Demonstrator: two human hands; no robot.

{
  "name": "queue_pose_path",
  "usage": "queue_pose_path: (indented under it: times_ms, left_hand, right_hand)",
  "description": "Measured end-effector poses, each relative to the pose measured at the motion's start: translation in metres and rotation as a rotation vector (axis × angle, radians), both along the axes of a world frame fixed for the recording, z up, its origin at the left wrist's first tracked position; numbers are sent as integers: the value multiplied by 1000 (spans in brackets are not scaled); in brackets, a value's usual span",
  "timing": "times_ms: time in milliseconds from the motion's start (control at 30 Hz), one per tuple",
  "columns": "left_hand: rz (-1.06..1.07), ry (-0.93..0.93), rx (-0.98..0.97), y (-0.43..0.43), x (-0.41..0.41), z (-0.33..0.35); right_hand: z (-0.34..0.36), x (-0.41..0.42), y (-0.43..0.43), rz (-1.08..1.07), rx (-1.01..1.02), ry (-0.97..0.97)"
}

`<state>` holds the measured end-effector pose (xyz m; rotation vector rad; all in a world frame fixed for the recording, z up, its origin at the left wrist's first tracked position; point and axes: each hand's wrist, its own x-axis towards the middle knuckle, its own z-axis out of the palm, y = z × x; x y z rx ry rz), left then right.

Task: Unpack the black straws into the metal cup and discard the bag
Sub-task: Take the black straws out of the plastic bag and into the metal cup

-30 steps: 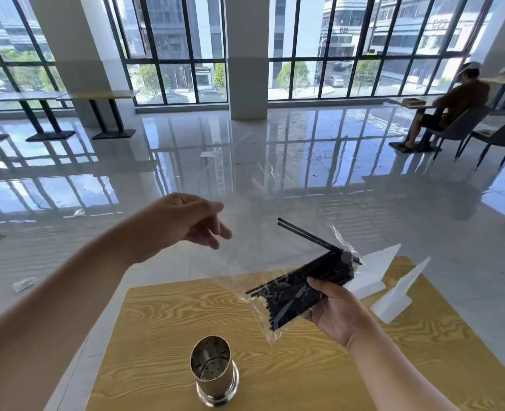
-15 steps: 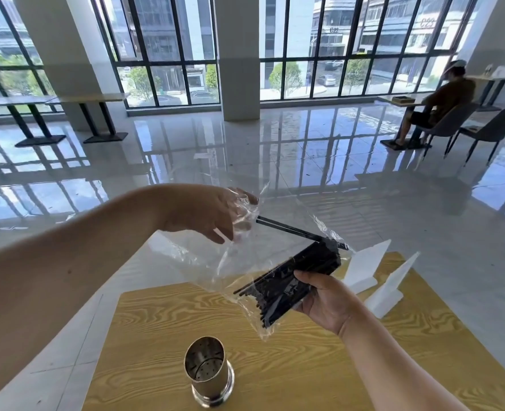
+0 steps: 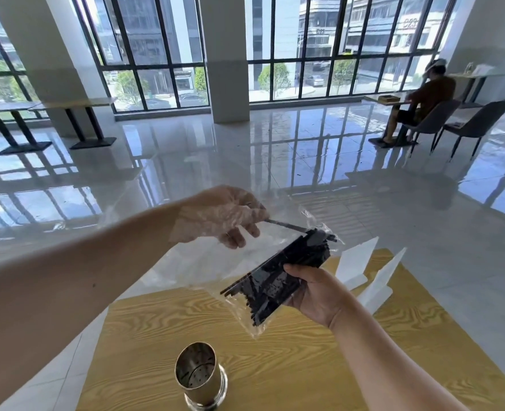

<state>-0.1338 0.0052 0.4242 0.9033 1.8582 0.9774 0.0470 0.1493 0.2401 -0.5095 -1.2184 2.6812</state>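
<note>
Hands are working at frame centre above a wooden table (image 3: pixel 304 360). Right hand (image 3: pixel 316 295) is gripping, fingers closed, a bundle of black straws (image 3: pixel 277 277) through the clear plastic bag (image 3: pixel 192 262) that encloses it, right of centre. Left hand (image 3: pixel 224 215) is reaching inside the bag's open mouth, fingertips pinching the end of a single straw (image 3: pixel 286 225) protruding from the bundle. Metal cup (image 3: pixel 197 373) is standing upright on the table at lower centre, apart from both hands. Two white wedge-shaped pieces (image 3: pixel 363 268) are lying at the table's far right edge.
</note>
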Motion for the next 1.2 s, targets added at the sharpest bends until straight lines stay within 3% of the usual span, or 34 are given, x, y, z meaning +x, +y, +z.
queue_pose_path:
  times_ms: [200, 333, 467, 567, 667, 833, 1033, 1200]
  left_hand:
    - [73, -26, 63, 1, 1, -6]
    - [109, -19, 208, -14, -7, -6]
    - [268, -57, 266, -16, -3, -8]
    - [256, -114, 90, -10, 8, -3]
    - [65, -140, -161, -16, 21, -5]
    - [74, -210, -124, -20, 17, -1]
    - [62, -9, 55, -40, 3, 27]
    - [22, 126, 1, -48, 1, 38]
  right_hand:
    - [0, 2, -2, -57, -121, -8]
    - [-2, 4, 1, -101, -149, 6]
    - [2, 1, 0, -119, -155, 36]
    - [7, -4, 1, -117, -142, 59]
    - [12, -9, 2, -128, -143, 82]
    - [15, -11, 0, -129, -170, 83]
    - [11, -10, -3, -124, -153, 47]
    - [15, -14, -4, -121, -121, 59]
